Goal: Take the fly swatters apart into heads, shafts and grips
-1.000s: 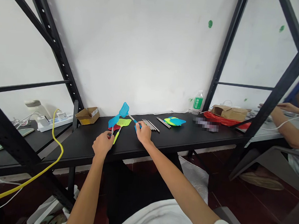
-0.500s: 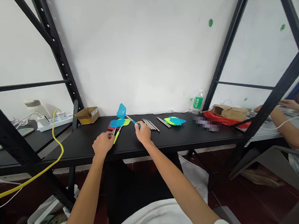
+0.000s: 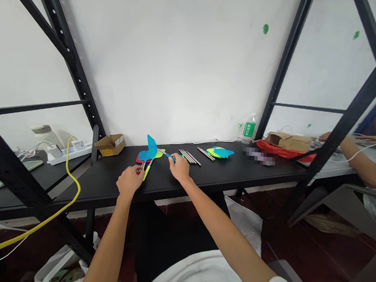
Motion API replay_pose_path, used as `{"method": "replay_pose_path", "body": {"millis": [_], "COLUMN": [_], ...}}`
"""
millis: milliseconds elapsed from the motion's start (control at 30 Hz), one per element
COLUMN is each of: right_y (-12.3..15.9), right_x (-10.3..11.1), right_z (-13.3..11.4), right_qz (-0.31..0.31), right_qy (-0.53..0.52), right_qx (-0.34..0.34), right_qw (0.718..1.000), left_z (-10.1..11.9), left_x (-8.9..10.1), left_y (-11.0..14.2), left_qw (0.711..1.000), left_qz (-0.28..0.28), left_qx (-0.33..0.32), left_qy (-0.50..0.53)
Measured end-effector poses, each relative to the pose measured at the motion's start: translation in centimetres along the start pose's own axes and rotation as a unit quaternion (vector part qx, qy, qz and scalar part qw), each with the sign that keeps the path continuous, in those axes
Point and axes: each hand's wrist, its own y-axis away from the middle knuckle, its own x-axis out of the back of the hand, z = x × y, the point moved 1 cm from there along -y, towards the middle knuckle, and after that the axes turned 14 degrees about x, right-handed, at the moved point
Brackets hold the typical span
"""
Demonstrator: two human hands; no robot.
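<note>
My right hand (image 3: 179, 167) is closed around the blue handle of a fly swatter, whose blue head (image 3: 152, 143) tilts up to the left above the tabletop. Below that head lie more swatters: a blue head (image 3: 145, 156), the rim of a red head (image 3: 138, 159) and a yellow-green head (image 3: 159, 154). My left hand (image 3: 130, 181) has its fingers closed at the handle end of these, where a bit of red shows; the fingers partly hide the grip. Beside it lies a yellow-green handle (image 3: 146, 172).
Several metal rods (image 3: 190, 157) lie right of my right hand, with loose swatter heads (image 3: 221, 152) beyond them. An open cardboard box (image 3: 110, 145) stands at the back left, a water bottle (image 3: 248, 129) at the back right. Black posts flank the table; a co-worker's arm (image 3: 356, 159) is far right.
The blue swatter in my right hand has turned about its handle, so its head now stands at another angle and slightly lower. My left hand has stayed in place.
</note>
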Motion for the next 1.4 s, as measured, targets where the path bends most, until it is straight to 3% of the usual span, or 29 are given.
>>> {"method": "replay_pose_path", "body": {"millis": [1400], "right_y": [0.17], "right_x": [0.71], "right_z": [-0.57], "right_qz": [-0.042], "right_qy": [-0.001], "right_qx": [0.001], "right_qw": [0.999], "left_z": [0.13], "left_x": [0.12], "left_y": [0.17], "left_qw": [1.000], "left_qz": [0.003], "left_qx": [-0.006], "left_qy": [-0.010]}}
